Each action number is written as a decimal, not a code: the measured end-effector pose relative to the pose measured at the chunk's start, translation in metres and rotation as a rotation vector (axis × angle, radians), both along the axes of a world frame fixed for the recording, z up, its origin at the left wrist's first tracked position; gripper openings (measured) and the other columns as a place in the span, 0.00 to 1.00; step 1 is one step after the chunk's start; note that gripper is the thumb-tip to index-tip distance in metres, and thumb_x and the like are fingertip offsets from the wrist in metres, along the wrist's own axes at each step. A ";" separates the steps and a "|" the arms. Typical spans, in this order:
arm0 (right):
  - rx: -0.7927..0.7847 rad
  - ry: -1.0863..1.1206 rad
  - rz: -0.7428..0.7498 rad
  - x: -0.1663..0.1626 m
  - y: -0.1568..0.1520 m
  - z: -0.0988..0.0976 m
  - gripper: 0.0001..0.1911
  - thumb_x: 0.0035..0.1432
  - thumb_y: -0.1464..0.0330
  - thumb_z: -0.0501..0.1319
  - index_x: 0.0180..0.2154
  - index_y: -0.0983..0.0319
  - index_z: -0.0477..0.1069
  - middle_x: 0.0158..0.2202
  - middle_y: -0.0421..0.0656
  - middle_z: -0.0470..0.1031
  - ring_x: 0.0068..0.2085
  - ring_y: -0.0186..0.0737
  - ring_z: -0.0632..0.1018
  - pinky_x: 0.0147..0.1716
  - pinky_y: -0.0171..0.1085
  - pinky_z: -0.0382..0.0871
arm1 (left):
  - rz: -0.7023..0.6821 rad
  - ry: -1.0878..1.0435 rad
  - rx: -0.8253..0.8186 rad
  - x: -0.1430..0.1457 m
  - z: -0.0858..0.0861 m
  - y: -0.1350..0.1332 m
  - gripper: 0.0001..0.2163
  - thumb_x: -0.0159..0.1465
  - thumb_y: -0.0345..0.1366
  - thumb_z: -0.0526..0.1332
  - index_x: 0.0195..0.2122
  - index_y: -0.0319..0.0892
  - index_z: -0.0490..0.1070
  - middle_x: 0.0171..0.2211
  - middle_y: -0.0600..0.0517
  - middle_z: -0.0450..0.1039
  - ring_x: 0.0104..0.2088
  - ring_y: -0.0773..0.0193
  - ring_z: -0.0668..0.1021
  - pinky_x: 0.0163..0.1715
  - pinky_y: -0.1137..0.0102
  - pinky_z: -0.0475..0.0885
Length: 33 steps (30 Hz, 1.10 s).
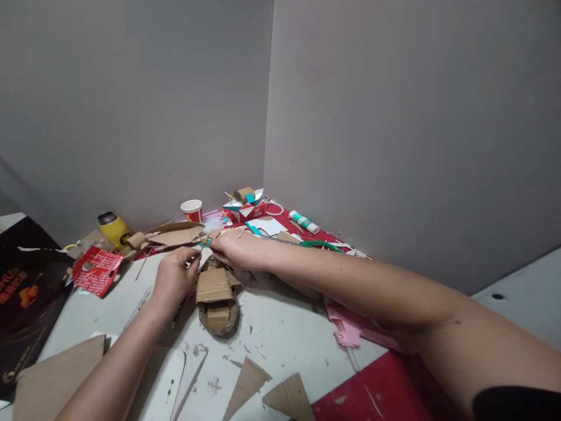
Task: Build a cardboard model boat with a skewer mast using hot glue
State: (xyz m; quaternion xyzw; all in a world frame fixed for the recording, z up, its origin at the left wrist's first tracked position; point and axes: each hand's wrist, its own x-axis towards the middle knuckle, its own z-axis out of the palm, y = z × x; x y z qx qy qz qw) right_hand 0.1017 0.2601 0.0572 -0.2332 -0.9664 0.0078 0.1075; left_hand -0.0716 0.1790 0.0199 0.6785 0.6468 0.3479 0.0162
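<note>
A small model built from layered brown cardboard [213,285], rounded at its near end, stands on the white tabletop [280,345]. My left hand [176,273] is just left of its far end, thumb and fingers pinched together. From the right, my right hand [236,249] reaches over the model's far end, its fingers also closed in a pinch. Between the two sets of fingertips shows a tiny blue and yellow piece [204,241]. Whether either hand grips it is too small to tell.
A pink glue gun [348,330] lies under my right forearm. Cardboard triangles [248,386] lie in front. Behind are a paper cup [191,209], a yellow bottle [114,230], a white-and-green tube [304,222] and a red paper boat [248,210]. Grey walls meet behind.
</note>
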 end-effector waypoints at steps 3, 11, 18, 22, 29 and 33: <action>-0.001 0.001 -0.011 -0.002 0.000 -0.005 0.13 0.62 0.69 0.52 0.38 0.64 0.75 0.35 0.50 0.79 0.34 0.44 0.75 0.30 0.37 0.56 | 0.003 0.060 -0.044 0.003 -0.002 -0.001 0.10 0.60 0.34 0.56 0.35 0.43 0.78 0.36 0.45 0.80 0.35 0.56 0.78 0.37 0.66 0.69; -0.056 -0.021 -0.050 -0.002 -0.004 -0.006 0.13 0.62 0.68 0.54 0.40 0.63 0.76 0.37 0.50 0.79 0.37 0.44 0.76 0.31 0.36 0.58 | 0.034 0.108 -0.184 0.008 0.009 -0.004 0.11 0.58 0.33 0.54 0.31 0.42 0.77 0.31 0.46 0.80 0.31 0.57 0.77 0.31 0.69 0.65; -0.158 -0.059 -0.044 0.001 -0.002 -0.007 0.10 0.61 0.66 0.57 0.39 0.60 0.76 0.36 0.47 0.79 0.37 0.42 0.76 0.29 0.34 0.59 | -0.015 0.060 -0.325 0.006 0.024 -0.008 0.10 0.55 0.36 0.56 0.27 0.42 0.77 0.26 0.49 0.80 0.28 0.56 0.77 0.28 0.69 0.64; -0.201 -0.064 -0.022 0.003 0.004 -0.009 0.10 0.60 0.65 0.58 0.40 0.59 0.76 0.37 0.45 0.79 0.38 0.42 0.77 0.30 0.33 0.60 | -0.052 0.008 -0.348 0.000 0.031 -0.010 0.11 0.55 0.37 0.56 0.26 0.43 0.77 0.25 0.51 0.79 0.28 0.55 0.78 0.27 0.69 0.64; -0.222 -0.064 -0.008 0.003 0.005 -0.009 0.10 0.59 0.66 0.59 0.39 0.60 0.78 0.36 0.47 0.79 0.39 0.44 0.77 0.31 0.34 0.62 | -0.023 -0.103 -0.349 -0.003 0.048 -0.007 0.08 0.53 0.39 0.59 0.24 0.42 0.75 0.23 0.51 0.77 0.26 0.58 0.76 0.26 0.69 0.66; -0.223 -0.059 0.009 0.005 0.005 -0.007 0.10 0.58 0.66 0.59 0.38 0.61 0.78 0.36 0.47 0.79 0.38 0.44 0.77 0.30 0.34 0.62 | 0.044 -0.211 -0.394 0.004 0.059 -0.023 0.12 0.52 0.43 0.61 0.18 0.42 0.68 0.17 0.52 0.72 0.20 0.61 0.74 0.21 0.70 0.65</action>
